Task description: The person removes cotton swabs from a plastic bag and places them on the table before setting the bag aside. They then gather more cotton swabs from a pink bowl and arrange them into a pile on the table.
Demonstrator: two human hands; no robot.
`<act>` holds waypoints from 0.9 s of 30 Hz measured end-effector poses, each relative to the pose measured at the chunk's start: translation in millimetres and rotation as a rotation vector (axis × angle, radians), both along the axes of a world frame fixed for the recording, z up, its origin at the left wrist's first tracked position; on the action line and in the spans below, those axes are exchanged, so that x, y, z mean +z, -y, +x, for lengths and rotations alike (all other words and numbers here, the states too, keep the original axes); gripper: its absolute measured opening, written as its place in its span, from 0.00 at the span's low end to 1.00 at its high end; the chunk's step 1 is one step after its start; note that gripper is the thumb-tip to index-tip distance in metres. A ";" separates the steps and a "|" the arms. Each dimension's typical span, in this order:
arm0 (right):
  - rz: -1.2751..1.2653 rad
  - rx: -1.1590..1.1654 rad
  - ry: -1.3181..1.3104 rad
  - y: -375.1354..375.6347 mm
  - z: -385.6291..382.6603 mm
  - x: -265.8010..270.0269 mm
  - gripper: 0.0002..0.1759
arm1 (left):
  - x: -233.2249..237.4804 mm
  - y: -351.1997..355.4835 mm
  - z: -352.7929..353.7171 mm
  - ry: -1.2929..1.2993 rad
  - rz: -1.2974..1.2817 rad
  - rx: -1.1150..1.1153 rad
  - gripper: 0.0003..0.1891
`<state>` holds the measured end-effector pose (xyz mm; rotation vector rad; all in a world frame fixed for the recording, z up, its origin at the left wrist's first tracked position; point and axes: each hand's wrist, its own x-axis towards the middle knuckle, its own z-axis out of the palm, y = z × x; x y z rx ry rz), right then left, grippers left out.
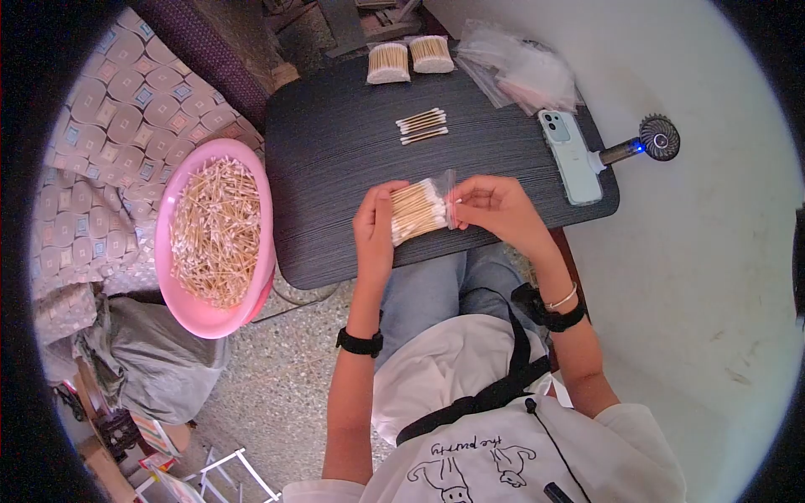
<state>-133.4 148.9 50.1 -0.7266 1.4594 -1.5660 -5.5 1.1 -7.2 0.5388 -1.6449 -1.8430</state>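
Note:
A clear plastic bag of cotton swabs (418,211) lies on its side between my hands, over the near edge of the dark table. My left hand (376,220) is wrapped round the bag's left end. At the bag's right end, my right hand (490,205) pinches the clear plastic opening with its reddish strip. Several loose swabs (422,124) lie in a small group on the table beyond the bag. Two filled swab packs, one on the left (388,64) and one on the right (431,54), rest at the far edge.
A pink basin (197,317) full of loose swabs stands left of the dark table (327,184). Empty plastic bags (528,75) lie at the far right corner. A phone (572,159) and a small fan (658,138) are at the right edge, beside a pale wall.

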 end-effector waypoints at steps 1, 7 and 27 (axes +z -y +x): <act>0.025 -0.003 -0.053 -0.5 0.0 0.2 0.07 | -0.7 -0.1 -0.2 0.010 -0.037 0.005 0.16; 0.042 -0.004 -0.323 -0.1 3.0 0.6 0.08 | 2.3 -0.6 0.5 0.025 -0.034 0.016 0.16; 0.193 0.072 -0.086 -5.1 -6.6 3.4 0.15 | 1.4 -1.3 0.7 0.053 -0.169 0.054 0.15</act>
